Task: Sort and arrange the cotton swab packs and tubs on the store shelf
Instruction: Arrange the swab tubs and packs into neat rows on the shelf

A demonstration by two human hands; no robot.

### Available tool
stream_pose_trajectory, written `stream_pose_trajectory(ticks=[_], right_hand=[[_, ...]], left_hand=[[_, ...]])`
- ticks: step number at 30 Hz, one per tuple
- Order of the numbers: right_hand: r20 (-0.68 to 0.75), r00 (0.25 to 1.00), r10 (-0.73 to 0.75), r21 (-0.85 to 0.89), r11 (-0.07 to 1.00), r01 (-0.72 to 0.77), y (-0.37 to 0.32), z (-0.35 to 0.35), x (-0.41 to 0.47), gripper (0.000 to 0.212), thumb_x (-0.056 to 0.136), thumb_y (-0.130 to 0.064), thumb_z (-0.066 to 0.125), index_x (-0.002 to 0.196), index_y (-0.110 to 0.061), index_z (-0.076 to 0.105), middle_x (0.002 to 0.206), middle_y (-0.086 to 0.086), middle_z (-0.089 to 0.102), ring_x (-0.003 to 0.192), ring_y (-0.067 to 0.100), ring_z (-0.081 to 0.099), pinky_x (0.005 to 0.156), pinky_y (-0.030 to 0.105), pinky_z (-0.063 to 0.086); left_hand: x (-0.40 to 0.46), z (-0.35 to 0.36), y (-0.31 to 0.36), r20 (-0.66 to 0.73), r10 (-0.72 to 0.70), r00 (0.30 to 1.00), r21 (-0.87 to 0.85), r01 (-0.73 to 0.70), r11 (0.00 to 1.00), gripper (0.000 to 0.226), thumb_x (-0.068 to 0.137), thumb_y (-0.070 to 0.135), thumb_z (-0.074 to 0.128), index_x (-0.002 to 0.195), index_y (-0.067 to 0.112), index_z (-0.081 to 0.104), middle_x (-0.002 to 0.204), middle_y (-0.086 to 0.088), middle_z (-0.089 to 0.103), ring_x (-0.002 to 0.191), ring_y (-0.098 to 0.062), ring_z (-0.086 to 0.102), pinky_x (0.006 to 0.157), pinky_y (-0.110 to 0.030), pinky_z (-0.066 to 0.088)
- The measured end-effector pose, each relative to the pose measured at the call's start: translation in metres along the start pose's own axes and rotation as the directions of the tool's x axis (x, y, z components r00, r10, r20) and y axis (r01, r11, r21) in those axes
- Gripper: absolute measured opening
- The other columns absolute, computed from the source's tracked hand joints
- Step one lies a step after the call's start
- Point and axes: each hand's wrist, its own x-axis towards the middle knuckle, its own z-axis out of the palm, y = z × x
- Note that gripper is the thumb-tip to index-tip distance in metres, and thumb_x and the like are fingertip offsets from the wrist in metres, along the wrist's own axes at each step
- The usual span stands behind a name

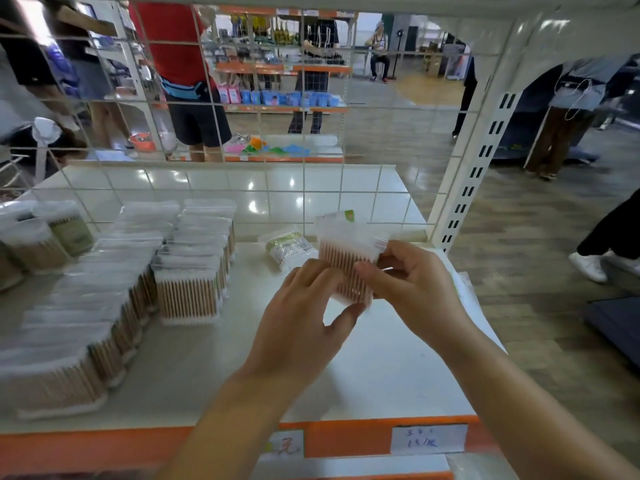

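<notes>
While bare shelf [363, 368] lies below, both hands' fingers [372, 268] grip one seemingly upright swab pack [346, 265].

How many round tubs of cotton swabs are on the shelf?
2 that I can clearly see: one round tub near the mesh at the far left, another tub just in front of it. More may be hidden off the left edge.

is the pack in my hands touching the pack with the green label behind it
Cannot tell. In the head view the held pack overlaps the green-label pack, hiding any gap.
</notes>
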Motion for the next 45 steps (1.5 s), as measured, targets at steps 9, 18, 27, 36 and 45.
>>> stream_pose_trajectory(ticks=[9,18,27,36,45], right_hand=[[0.152,0.988,-0.040,0.004,0.999,0.040,-0.002,0.043,-0.002,0.027,0.082,-0.008,0.064,0.088,-0.033,0.057,0.084,-0.001,0.070,0.068,0.006,0.066,0.067,0.021,0.054],[0.273,0.952,-0.138,0.029,0.990,0.135,-0.020,0.127,0.001,0.020,0.082,-0.003,0.064,0.089,-0.021,0.059,0.090,-0.009,0.063,0.081,0.006,0.064,0.064,0.014,0.053],[0.217,0.970,-0.113,-0.040,0.991,0.124,-0.023,0.176,0.009,0.021,0.079,-0.002,0.065,0.089,-0.019,0.058,0.088,-0.017,0.058,0.081,0.004,0.060,0.068,0.015,0.051],[0.132,0.975,-0.177,-0.173,0.965,0.198,-0.007,0.192,0.009,0.022,0.081,-0.001,0.066,0.103,-0.003,0.063,0.096,0.001,0.061,0.085,0.010,0.058,0.071,0.004,0.047],[0.028,0.944,-0.329,-0.470,0.829,0.303,0.007,0.202,0.008,0.025,0.077,-0.006,0.069,0.101,-0.008,0.066,0.097,0.003,0.053,0.087,0.010,0.048,0.072,0.002,0.036]], left_hand=[[-0.023,-0.074,-0.044,-0.020,-0.132,0.991,0.210,0.134,0.968,0.026,0.079,0.026,0.059,0.099,0.011,0.068,0.098,0.000,0.064,0.091,-0.020,0.059,0.074,-0.027,0.039],[-0.061,-0.170,-0.099,-0.055,-0.305,0.951,0.324,0.306,0.895,0.048,0.071,0.049,0.046,0.097,0.015,0.069,0.101,0.000,0.065,0.100,-0.027,0.057,0.078,-0.034,0.040],[-0.096,-0.208,-0.139,0.137,-0.308,0.941,0.371,0.240,0.897,0.056,0.072,0.057,0.057,0.123,0.036,0.055,0.121,0.024,0.035,0.119,0.003,0.019,0.096,-0.020,0.021],[-0.099,-0.201,-0.168,0.221,-0.168,0.961,0.351,0.083,0.933,0.036,0.077,0.011,0.071,0.110,0.024,0.067,0.123,0.004,0.056,0.110,-0.005,0.030,0.090,-0.035,0.040],[-0.101,-0.196,-0.176,0.222,-0.180,0.958,0.271,0.117,0.955,0.035,0.076,0.008,0.072,0.110,0.019,0.068,0.119,0.004,0.056,0.110,-0.005,0.030,0.089,-0.029,0.033]])
